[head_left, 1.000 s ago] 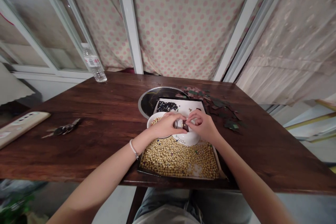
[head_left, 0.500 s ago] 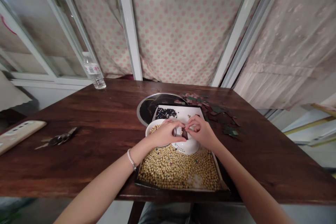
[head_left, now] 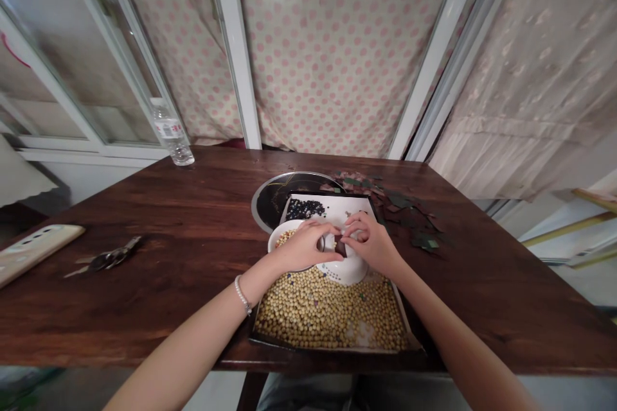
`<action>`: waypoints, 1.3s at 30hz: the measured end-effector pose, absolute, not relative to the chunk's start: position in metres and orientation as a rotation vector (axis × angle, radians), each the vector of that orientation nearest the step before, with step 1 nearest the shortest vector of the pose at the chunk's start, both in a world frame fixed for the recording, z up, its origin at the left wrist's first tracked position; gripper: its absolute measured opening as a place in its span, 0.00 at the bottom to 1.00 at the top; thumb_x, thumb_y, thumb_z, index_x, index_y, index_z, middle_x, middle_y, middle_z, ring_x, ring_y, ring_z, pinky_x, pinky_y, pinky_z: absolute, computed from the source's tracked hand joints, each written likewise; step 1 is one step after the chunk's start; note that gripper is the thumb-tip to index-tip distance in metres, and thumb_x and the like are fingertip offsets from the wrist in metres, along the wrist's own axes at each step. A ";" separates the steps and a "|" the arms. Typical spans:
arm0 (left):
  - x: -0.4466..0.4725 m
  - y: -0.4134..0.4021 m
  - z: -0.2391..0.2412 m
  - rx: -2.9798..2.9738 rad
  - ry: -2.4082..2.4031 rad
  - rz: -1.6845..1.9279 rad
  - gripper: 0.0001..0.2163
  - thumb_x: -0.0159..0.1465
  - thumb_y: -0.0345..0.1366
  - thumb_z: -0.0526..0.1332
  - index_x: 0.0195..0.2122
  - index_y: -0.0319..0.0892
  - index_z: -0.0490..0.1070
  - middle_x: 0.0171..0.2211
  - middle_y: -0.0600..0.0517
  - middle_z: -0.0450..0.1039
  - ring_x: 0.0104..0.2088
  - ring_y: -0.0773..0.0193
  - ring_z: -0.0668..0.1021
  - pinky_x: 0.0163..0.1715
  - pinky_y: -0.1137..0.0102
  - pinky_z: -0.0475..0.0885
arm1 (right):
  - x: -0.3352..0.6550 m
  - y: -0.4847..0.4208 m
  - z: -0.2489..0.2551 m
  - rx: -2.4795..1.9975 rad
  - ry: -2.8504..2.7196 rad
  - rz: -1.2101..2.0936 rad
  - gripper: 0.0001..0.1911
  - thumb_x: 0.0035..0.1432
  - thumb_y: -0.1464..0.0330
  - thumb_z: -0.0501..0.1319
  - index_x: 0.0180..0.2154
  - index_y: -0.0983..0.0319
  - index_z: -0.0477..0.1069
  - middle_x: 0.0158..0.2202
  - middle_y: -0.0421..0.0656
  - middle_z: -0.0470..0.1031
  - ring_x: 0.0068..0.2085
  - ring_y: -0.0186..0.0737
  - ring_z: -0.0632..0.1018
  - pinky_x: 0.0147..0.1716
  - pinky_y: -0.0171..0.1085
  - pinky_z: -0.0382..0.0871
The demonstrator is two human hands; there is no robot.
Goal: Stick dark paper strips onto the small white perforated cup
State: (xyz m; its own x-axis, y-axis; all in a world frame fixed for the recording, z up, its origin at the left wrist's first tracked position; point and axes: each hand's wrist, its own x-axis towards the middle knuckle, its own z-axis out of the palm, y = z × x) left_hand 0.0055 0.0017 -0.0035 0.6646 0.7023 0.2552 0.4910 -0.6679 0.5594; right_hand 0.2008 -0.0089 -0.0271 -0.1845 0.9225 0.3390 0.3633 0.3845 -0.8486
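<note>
My left hand [head_left: 303,245] and my right hand [head_left: 370,243] meet over a white bowl [head_left: 348,270], fingers curled and pinched together around a small dark piece [head_left: 340,247]. A second white bowl [head_left: 278,237] with beans lies under my left hand. Both bowls rest on a flat tray [head_left: 337,347] covered with yellow soybeans [head_left: 328,308]. A heap of small black beans [head_left: 304,208] lies at the tray's far left corner.
A round dark plate [head_left: 268,195] lies behind the tray. Torn dark paper scraps [head_left: 409,212] are scattered at the right. A bunch of keys [head_left: 108,259] and a phone [head_left: 29,253] lie at the left, and a water bottle [head_left: 168,131] stands at the far left edge.
The view tilted up slightly, bringing a ceiling lamp into sight. My hands stay together over the bowl with only small finger movements.
</note>
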 end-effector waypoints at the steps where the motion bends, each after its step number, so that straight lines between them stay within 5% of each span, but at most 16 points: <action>1: 0.006 0.001 -0.003 2.434 0.933 0.633 0.19 0.54 0.44 0.67 0.44 0.44 0.69 0.47 0.49 0.74 0.51 0.54 0.71 0.56 0.57 0.56 | 0.201 -0.010 -0.026 -1.132 -1.765 0.761 0.12 0.48 0.70 0.62 0.36 0.59 0.63 0.28 0.37 0.74 0.17 0.28 0.63 0.18 0.30 0.57; 25: 0.006 0.002 -0.004 2.443 0.929 0.610 0.17 0.55 0.45 0.66 0.42 0.45 0.69 0.43 0.52 0.74 0.45 0.56 0.72 0.54 0.57 0.58 | 0.197 -0.016 -0.021 -1.076 -1.931 0.630 0.09 0.50 0.73 0.57 0.36 0.59 0.65 0.31 0.38 0.73 0.17 0.28 0.60 0.19 0.31 0.53; 33: 0.007 0.001 -0.001 2.428 0.895 0.620 0.15 0.55 0.42 0.66 0.41 0.45 0.70 0.42 0.53 0.75 0.44 0.58 0.73 0.55 0.58 0.56 | 0.195 -0.024 -0.015 -1.096 -1.964 0.715 0.03 0.49 0.73 0.57 0.29 0.60 0.66 0.17 0.32 0.59 0.17 0.29 0.58 0.18 0.31 0.49; 39: 0.007 0.001 -0.001 2.444 0.927 0.626 0.15 0.54 0.42 0.67 0.40 0.43 0.70 0.39 0.53 0.75 0.43 0.57 0.73 0.53 0.58 0.58 | 0.191 -0.012 -0.023 -1.149 -1.895 0.608 0.02 0.49 0.72 0.57 0.28 0.60 0.66 0.17 0.32 0.57 0.18 0.30 0.59 0.19 0.31 0.49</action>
State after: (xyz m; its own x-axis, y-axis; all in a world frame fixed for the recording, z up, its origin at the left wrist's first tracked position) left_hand 0.0073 0.0010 -0.0010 0.6711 0.6976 0.2509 0.4933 -0.6728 0.5513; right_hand 0.1906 -0.0119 -0.0232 -0.2484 0.8839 0.3963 0.4887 0.4676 -0.7366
